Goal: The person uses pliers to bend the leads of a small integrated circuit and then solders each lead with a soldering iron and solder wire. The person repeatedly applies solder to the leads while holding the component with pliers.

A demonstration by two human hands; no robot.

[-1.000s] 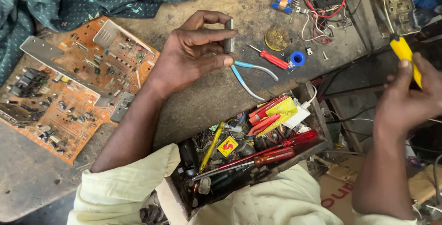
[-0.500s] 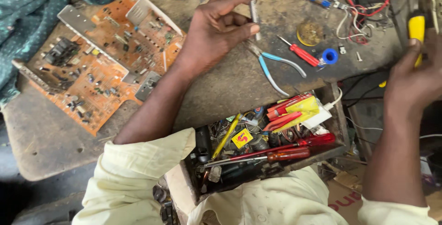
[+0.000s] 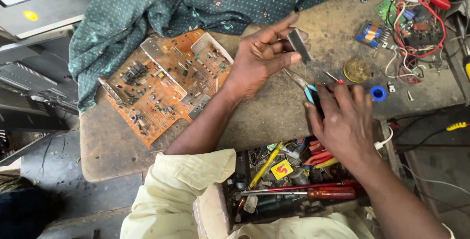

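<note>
That little grey metal part (image 3: 298, 45) is only pinched at the fingertips of the left hand (image 3: 262, 60), held up over the surface (image 3: 274, 112) just right of the orange circuit board (image 3: 166, 80), so a small slip could drop it into the open toolbox (image 3: 293, 180) clutter. The right hand (image 3: 342, 121) is curled down over the blue-handled pliers (image 3: 306, 88), though I can't quite tell if it's gripping them. Half a second ago that hand was off at the right edge holding a yellow-handled tool; now it's come in empty.
</note>
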